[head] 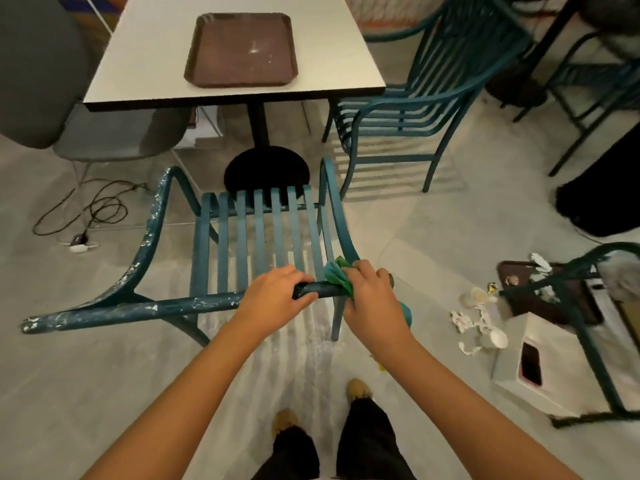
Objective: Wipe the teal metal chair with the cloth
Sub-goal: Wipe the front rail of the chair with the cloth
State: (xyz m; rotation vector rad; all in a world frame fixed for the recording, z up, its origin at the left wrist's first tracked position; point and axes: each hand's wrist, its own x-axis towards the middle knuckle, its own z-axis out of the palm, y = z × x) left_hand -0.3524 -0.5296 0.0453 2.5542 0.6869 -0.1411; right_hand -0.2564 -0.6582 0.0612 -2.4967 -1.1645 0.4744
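Note:
The teal metal chair stands in front of me, seen from behind, its slatted seat facing the table. White flecks speckle its top rail and left armrest. My left hand grips the top rail near the middle. My right hand holds a bunched teal-green cloth around the right end of that rail, where it meets the right armrest. Part of the cloth hangs below my right hand.
A white table with a brown tray stands beyond the chair. A second teal chair is at the right, a grey chair at the left. A cable lies on the floor left. Litter and a tissue box sit right.

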